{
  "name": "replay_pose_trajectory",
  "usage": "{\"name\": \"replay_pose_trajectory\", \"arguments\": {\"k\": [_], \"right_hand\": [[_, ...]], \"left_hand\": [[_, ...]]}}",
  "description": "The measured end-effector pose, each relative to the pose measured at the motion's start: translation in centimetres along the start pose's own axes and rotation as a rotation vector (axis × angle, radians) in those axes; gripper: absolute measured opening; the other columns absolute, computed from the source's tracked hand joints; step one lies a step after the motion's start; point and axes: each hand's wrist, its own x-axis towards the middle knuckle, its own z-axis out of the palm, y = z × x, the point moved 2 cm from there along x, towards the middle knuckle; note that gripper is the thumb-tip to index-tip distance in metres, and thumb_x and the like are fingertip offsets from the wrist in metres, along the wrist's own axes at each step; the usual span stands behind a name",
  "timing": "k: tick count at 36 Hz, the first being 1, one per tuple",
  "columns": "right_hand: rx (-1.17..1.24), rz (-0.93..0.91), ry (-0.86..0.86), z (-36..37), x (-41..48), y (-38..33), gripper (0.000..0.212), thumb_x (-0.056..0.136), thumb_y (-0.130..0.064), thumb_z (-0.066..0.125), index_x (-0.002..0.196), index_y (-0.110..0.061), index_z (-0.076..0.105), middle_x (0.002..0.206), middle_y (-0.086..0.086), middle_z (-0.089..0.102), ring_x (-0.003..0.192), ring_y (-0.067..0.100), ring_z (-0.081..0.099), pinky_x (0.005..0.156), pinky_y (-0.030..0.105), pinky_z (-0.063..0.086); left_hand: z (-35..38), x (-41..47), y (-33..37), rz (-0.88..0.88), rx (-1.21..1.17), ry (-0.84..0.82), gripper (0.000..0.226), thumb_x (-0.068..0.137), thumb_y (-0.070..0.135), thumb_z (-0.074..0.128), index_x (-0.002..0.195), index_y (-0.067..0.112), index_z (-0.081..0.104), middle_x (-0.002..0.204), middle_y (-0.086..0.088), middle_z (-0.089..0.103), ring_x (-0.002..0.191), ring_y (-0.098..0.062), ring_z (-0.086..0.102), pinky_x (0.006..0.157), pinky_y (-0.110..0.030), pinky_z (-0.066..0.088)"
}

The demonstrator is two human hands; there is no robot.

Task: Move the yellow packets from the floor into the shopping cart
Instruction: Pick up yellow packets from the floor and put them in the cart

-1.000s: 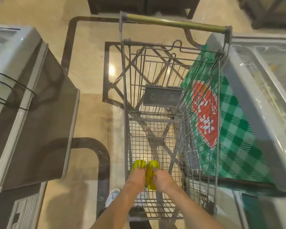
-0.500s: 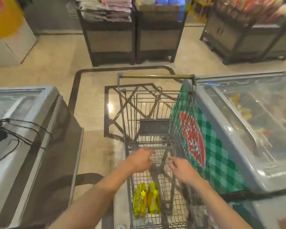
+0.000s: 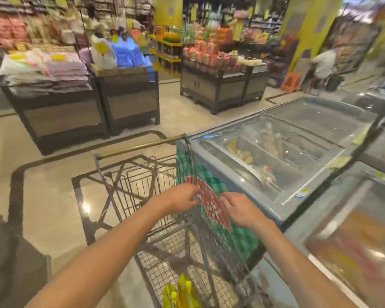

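head view: two yellow packets (image 3: 181, 293) seen lying on cart (image 3: 140, 185) floor, near end. left hand (image 3: 180, 200) held over basket, empty, fingers loosely curled. right hand (image 3: 239, 210) held beside it, empty, fingers half spread. freezer (image 3: 276, 156) pressed against cart's right side.

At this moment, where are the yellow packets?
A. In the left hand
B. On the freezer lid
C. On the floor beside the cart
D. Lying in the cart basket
D: the yellow packets lie on the wire bottom of the shopping cart, while the left hand and right hand are empty above it.
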Motion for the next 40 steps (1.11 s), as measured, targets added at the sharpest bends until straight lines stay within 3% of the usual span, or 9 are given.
{"name": "replay_pose_trajectory", "arguments": {"k": [3, 8, 15, 20, 24, 27, 31, 37, 40], "right_hand": [[0.034, 0.104, 0.053, -0.2, -2.6, 1.6, 0.041, 0.102, -0.038, 0.028, 0.102, -0.011, 0.059, 0.105, 0.010, 0.066, 0.097, 0.025, 0.060, 0.085, 0.039, 0.047], [0.036, 0.277, 0.133, 0.1, -9.3, 4.3, 0.040, 0.102, -0.039, 0.027, 0.100, -0.015, 0.059, 0.100, 0.007, 0.067, 0.096, 0.024, 0.062, 0.084, 0.037, 0.047], [0.094, 0.565, 0.207, 0.6, -22.0, 6.8, 0.041, 0.103, -0.037, 0.028, 0.112, -0.013, 0.060, 0.114, 0.008, 0.065, 0.105, 0.028, 0.058, 0.092, 0.043, 0.045], [0.111, 0.787, 0.275, 1.4, -32.0, 7.9, 0.039, 0.102, -0.036, 0.032, 0.119, -0.015, 0.059, 0.124, 0.007, 0.063, 0.113, 0.028, 0.057, 0.095, 0.044, 0.046], [0.187, 0.943, 0.337, 2.3, -40.5, 8.1, 0.044, 0.102, -0.038, 0.032, 0.125, -0.009, 0.056, 0.129, 0.009, 0.060, 0.119, 0.027, 0.054, 0.102, 0.044, 0.042], [0.205, 1.045, 0.399, 2.9, -46.9, 7.9, 0.041, 0.102, -0.039, 0.031, 0.121, -0.014, 0.059, 0.123, 0.004, 0.062, 0.116, 0.024, 0.055, 0.098, 0.039, 0.043], [0.221, 1.156, 0.461, 4.9, -55.4, 8.0, 0.033, 0.096, -0.045, 0.030, 0.091, -0.024, 0.054, 0.098, 0.004, 0.066, 0.093, 0.028, 0.060, 0.081, 0.040, 0.047], [0.247, 1.301, 0.568, 7.7, -67.2, 6.0, 0.035, 0.101, -0.032, 0.034, 0.105, -0.010, 0.061, 0.107, 0.009, 0.066, 0.100, 0.027, 0.060, 0.080, 0.034, 0.042], [0.276, 1.393, 0.573, 9.5, -73.3, 4.8, 0.032, 0.101, -0.032, 0.034, 0.093, -0.011, 0.057, 0.096, 0.010, 0.064, 0.093, 0.028, 0.058, 0.080, 0.040, 0.044]], "left_hand": [[0.5, 0.8, 1.8, 0.095, 0.029, -0.039, 0.047, 0.098, 0.035, 0.050, 0.142, 0.021, 0.048, 0.141, -0.002, 0.055, 0.128, -0.020, 0.053, 0.107, -0.046, 0.044], [3.0, 1.1, 6.6, 0.278, 0.024, -0.097, 0.045, 0.096, 0.035, 0.048, 0.140, 0.027, 0.049, 0.141, 0.002, 0.055, 0.128, -0.018, 0.053, 0.109, -0.045, 0.043], [7.5, -0.3, 16.3, 0.548, 0.029, -0.222, 0.046, 0.100, 0.030, 0.050, 0.145, 0.023, 0.045, 0.148, -0.002, 0.049, 0.133, -0.022, 0.047, 0.112, -0.044, 0.038], [11.2, -2.2, 24.4, 0.719, 0.087, -0.298, 0.045, 0.098, 0.027, 0.050, 0.142, 0.024, 0.048, 0.142, -0.004, 0.054, 0.130, -0.026, 0.051, 0.106, -0.042, 0.044], [13.6, -5.7, 31.5, 0.880, 0.143, -0.373, 0.044, 0.099, 0.030, 0.048, 0.142, 0.021, 0.047, 0.143, -0.005, 0.053, 0.130, -0.027, 0.050, 0.103, -0.039, 0.043], [15.7, -9.0, 36.7, 0.988, 0.131, -0.436, 0.054, 0.089, 0.047, 0.049, 0.139, 0.027, 0.051, 0.142, 0.000, 0.055, 0.129, -0.024, 0.052, 0.104, -0.045, 0.045], [19.0, -14.0, 43.1, 1.142, 0.196, -0.440, 0.046, 0.096, 0.031, 0.051, 0.142, 0.026, 0.046, 0.147, -0.002, 0.049, 0.134, -0.025, 0.046, 0.109, -0.049, 0.039], [23.3, -22.4, 51.7, 1.340, 0.258, -0.480, 0.041, 0.098, 0.032, 0.051, 0.138, 0.024, 0.051, 0.142, -0.002, 0.053, 0.129, -0.025, 0.051, 0.107, -0.045, 0.041], [25.6, -27.0, 55.5, 1.426, 0.280, -0.488, 0.039, 0.096, 0.035, 0.054, 0.133, 0.027, 0.055, 0.134, -0.002, 0.060, 0.119, -0.024, 0.058, 0.100, -0.042, 0.048]]}}
